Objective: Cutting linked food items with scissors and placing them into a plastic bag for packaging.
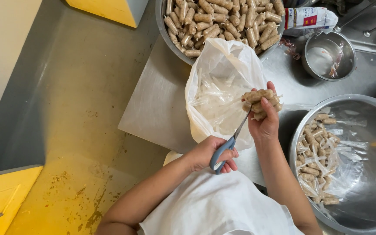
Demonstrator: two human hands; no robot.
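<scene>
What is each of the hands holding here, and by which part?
The left hand holds blue-handled scissors by the handle loops. The right hand grips a cluster of wrapped sausages around its middle.

Steel worktop (153, 104) over grey floor (66, 65) with stained yellow paint; yellow box (109, 9), possibly crate, top.

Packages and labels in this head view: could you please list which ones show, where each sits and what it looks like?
Printed pouch: top right on the steel counter, beside the small metal bowl; crumpled, white with red and dark print.
White plastic bag: centre, open, unprinted, holding clear wrappers.
No signs or screens show.
</scene>
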